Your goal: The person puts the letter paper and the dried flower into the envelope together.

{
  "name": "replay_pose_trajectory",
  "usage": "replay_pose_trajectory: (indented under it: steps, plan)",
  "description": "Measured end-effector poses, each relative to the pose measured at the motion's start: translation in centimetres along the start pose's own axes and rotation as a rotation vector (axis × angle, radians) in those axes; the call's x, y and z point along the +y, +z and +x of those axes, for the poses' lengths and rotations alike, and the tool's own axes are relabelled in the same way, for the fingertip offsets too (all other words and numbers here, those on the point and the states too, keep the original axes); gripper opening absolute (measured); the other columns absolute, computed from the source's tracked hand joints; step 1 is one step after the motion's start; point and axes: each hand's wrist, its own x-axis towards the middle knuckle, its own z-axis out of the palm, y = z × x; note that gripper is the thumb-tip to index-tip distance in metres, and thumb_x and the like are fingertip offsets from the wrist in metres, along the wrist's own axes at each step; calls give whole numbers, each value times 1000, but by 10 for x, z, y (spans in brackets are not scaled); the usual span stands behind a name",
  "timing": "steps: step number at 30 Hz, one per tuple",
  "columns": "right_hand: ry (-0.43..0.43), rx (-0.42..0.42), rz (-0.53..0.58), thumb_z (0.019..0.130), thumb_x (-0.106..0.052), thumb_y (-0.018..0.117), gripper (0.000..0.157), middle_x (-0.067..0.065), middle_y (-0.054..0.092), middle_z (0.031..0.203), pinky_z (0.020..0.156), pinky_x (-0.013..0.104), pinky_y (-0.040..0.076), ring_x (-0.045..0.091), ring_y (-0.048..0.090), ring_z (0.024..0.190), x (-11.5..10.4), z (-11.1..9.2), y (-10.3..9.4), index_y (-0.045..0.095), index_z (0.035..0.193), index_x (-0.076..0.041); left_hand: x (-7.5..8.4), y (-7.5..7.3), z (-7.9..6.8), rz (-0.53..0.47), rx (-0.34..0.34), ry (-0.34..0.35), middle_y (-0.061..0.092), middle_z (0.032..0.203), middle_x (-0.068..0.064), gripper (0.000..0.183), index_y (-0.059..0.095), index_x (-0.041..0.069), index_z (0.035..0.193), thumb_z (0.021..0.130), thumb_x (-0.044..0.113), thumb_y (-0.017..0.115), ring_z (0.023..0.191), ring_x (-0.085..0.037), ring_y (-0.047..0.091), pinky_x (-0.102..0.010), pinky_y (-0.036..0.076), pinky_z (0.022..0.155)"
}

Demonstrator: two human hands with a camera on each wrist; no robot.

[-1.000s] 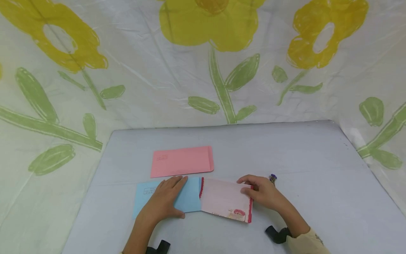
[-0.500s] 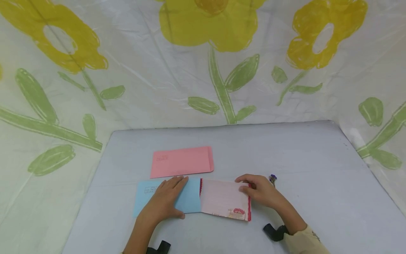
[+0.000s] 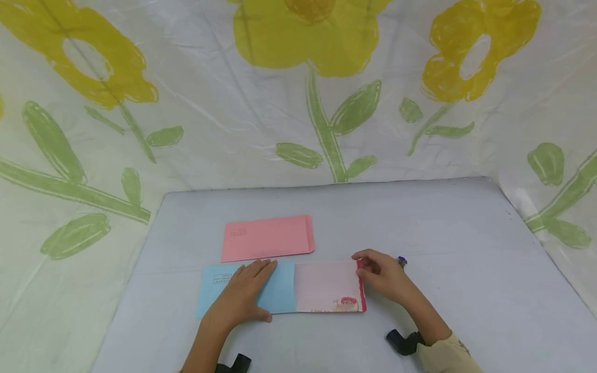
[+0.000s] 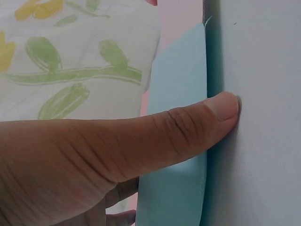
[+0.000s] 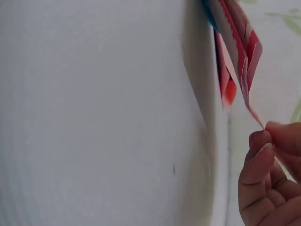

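Observation:
A blue envelope [image 3: 282, 287] lies flat, with my left hand [image 3: 240, 298] resting across it, fingers straight. In the left wrist view the thumb [image 4: 193, 129] reaches over the envelope's near long edge. Folded pink letter paper [image 3: 326, 287] with a red scalloped border sticks out of the envelope's right end; its left part is hidden inside. My right hand [image 3: 387, 277] pinches the paper's far right corner between thumb and fingertips. In the right wrist view the paper's folded layers [image 5: 242, 52] fan apart above that pinch.
A pink envelope [image 3: 268, 238] lies just beyond the blue one on the pale table [image 3: 443, 217]. A small purple flower [image 3: 402, 261] peeks out behind my right hand. A white sheet painted with yellow flowers [image 3: 210, 129] stands behind the table.
The letter paper has slid slightly left and levelled out; its left red border is now inside the blue envelope. My right hand has shifted to the far corner. The left hand stays put.

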Motion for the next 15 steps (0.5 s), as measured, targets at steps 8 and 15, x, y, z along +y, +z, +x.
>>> replay_pose_trajectory:
  steps: [8,15]
  plan:
    - [90,30,94,92,1,67,31,5,62,94,60,27,55,19,61,74,0,-2,1,64,122,-4,-1,0,0,-4,-3,2,45,151,-11,116,44,8,151,51,27,102,141,-29,37,-58,26,115]
    - [140,40,188,95,-1,63,28,9,63,95,62,30,56,20,65,76,1,-3,1,63,122,-1,0,-1,0,-6,3,12,47,150,-11,115,44,8,151,53,27,101,141,-30,38,-58,26,115]
